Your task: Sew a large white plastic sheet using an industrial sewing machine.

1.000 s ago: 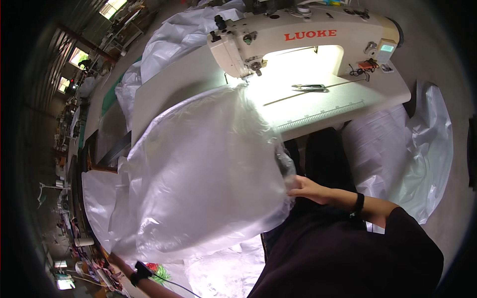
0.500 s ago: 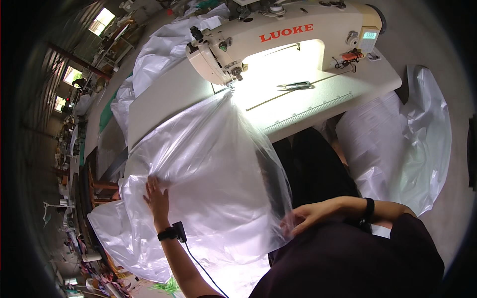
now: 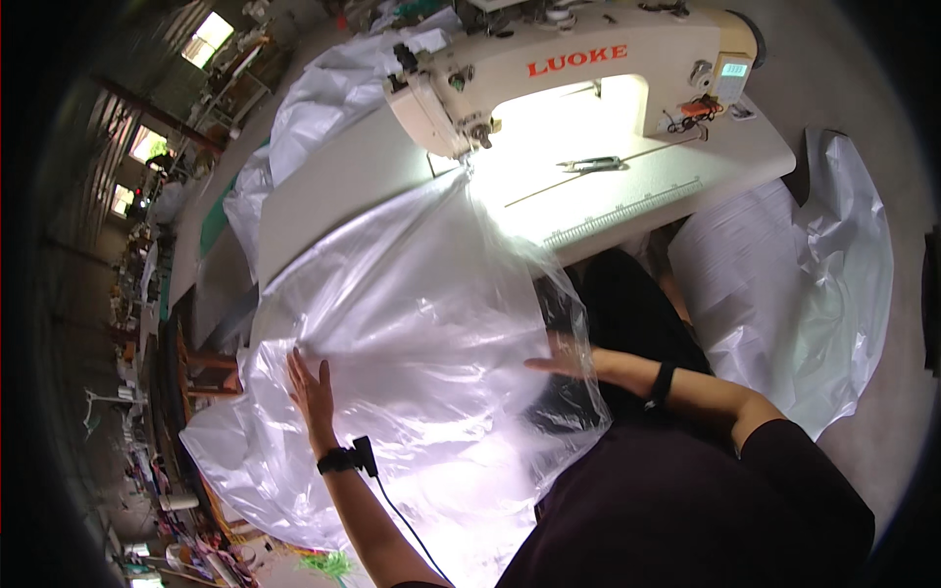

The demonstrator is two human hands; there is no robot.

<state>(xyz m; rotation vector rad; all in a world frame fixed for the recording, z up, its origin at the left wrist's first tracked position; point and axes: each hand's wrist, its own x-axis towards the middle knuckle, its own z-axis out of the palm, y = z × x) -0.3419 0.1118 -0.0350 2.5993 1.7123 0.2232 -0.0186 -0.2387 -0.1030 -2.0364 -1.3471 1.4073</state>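
A large white sheet with a clear plastic film (image 3: 421,323) runs from under the needle area of a sewing machine (image 3: 559,59) down across my lap. Gathered folds fan out from the presser foot. On the sheet's left part my left hand (image 3: 312,392) lies with its fingers stretched out. My right hand (image 3: 564,358) is at the sheet's right side, thumb and fingers apart, partly veiled by the see-through film. No grip on the film shows there. Thread snips (image 3: 591,165) lie on the lit machine bed, out of reach of both hands.
White sheeting (image 3: 333,98) is heaped behind the table, and more white sheeting (image 3: 765,284) hangs at the right. A cable (image 3: 407,524) runs from my left wristband. Wooden framing (image 3: 208,372) stands at the left, with cluttered shelves beyond.
My right hand has moved up and forward along the film, and the film's right edge billows outward. My left hand stays in nearly the same place on the sheet.
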